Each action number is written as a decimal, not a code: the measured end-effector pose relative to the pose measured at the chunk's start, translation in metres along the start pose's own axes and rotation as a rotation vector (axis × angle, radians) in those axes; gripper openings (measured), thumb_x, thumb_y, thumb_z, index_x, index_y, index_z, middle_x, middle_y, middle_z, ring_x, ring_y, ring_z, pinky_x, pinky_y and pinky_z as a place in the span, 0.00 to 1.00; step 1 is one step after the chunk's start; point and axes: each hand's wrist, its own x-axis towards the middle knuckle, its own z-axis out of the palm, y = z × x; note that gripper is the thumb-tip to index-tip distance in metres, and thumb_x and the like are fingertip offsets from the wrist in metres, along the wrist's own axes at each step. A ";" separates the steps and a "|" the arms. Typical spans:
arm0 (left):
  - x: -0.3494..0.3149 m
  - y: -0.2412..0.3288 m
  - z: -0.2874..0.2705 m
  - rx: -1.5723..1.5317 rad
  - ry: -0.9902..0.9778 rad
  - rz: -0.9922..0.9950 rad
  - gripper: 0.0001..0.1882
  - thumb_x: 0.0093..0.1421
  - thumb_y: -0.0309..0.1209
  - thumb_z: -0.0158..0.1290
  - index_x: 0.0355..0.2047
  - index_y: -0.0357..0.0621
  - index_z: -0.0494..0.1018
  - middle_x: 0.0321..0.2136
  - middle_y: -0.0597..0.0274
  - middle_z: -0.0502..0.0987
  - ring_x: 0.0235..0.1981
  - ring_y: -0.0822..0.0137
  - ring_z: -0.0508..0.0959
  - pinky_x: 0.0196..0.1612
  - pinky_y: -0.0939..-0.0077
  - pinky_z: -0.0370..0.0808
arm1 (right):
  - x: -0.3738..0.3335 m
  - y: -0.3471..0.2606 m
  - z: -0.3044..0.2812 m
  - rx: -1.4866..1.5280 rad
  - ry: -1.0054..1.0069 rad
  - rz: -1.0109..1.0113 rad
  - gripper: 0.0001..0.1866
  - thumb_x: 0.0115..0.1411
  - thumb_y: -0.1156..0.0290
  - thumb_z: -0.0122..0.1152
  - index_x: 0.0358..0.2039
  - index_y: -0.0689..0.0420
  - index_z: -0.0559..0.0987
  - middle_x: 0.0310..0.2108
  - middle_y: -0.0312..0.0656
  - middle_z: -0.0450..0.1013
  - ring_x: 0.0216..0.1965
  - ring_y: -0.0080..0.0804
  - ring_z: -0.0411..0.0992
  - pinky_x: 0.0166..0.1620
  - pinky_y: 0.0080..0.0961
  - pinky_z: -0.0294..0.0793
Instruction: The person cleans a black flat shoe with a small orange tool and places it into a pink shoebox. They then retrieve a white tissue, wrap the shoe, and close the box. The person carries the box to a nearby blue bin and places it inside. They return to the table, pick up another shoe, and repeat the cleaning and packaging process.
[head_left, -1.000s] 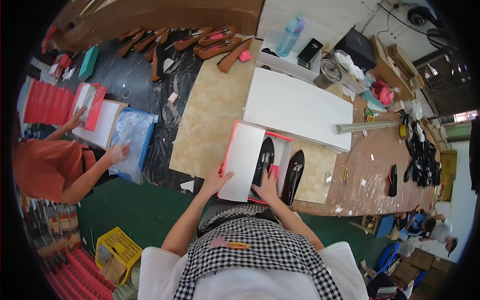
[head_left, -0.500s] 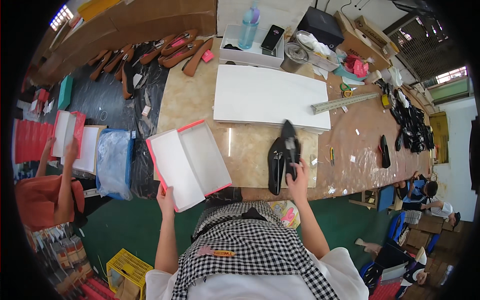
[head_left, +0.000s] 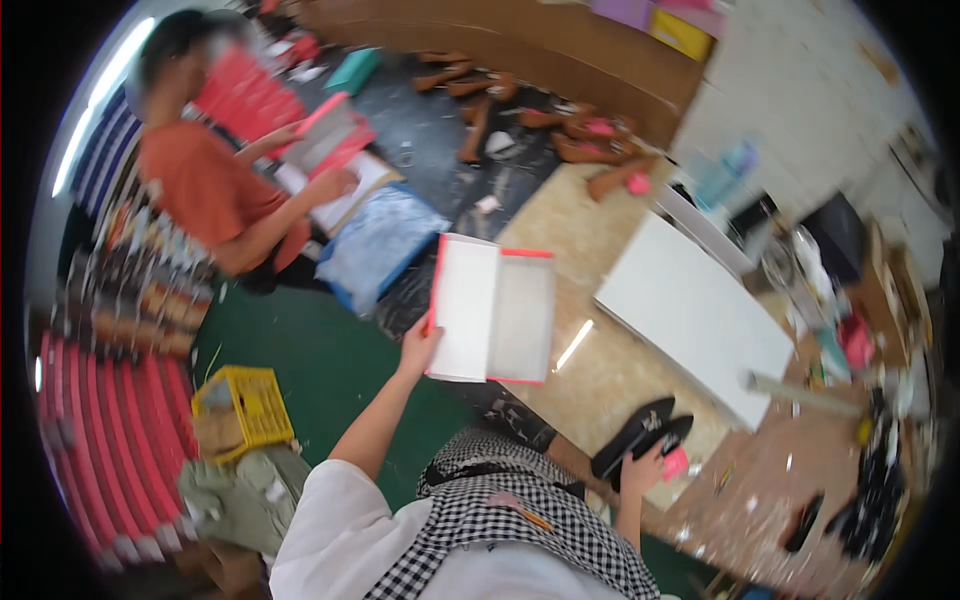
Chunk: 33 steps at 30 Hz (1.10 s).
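Note:
My left hand [head_left: 422,345] is closed on the left edge of a pink-rimmed shoebox [head_left: 522,325]. The box is pale inside and looks bare, with its white-lined lid [head_left: 465,310] folded open on the left, over the near table edge. My right hand [head_left: 642,472] grips the heel end of a black pointed flat shoe [head_left: 668,436]. A second black flat shoe [head_left: 630,438] lies beside it on the tabletop. Against the right hand shows a small pink piece [head_left: 676,463], too blurred to name.
A stack of white board [head_left: 700,310] lies beyond the shoes. Brown shoes [head_left: 590,130] sit along the far side. At left, a person in an orange top [head_left: 205,185] handles another pink box [head_left: 325,140]. A blue tray with plastic [head_left: 380,245] and a yellow crate [head_left: 245,410] are nearby.
The view has swung left, bringing the co-worker and pink stacks further in. My left hand still holds the box, now more squarely upright; my right hand stays at the black shoe.

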 end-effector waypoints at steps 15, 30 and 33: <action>0.019 0.020 -0.039 0.189 -0.230 -0.178 0.29 0.59 0.40 0.57 0.57 0.37 0.68 0.37 0.58 0.80 0.33 0.72 0.80 0.33 0.76 0.79 | 0.003 -0.010 -0.031 0.471 0.059 -0.319 0.20 0.45 0.78 0.61 0.43 0.60 0.77 0.26 0.42 0.73 0.29 0.37 0.73 0.36 0.32 0.72; 0.282 0.068 -0.240 0.594 0.460 0.413 0.16 0.59 0.38 0.52 0.44 0.44 0.78 0.40 0.47 0.78 0.42 0.50 0.77 0.46 0.63 0.74 | -0.051 -0.124 -0.022 0.269 -0.078 -0.314 0.20 0.43 0.73 0.60 0.41 0.60 0.78 0.27 0.45 0.75 0.31 0.39 0.75 0.36 0.34 0.73; 0.350 0.056 -0.259 0.781 0.534 0.160 0.21 0.60 0.40 0.50 0.54 0.51 0.72 0.51 0.45 0.72 0.54 0.45 0.69 0.56 0.56 0.68 | -0.075 -0.176 -0.089 0.130 -0.288 -0.126 0.23 0.51 0.69 0.64 0.49 0.62 0.74 0.36 0.52 0.74 0.43 0.47 0.71 0.49 0.41 0.69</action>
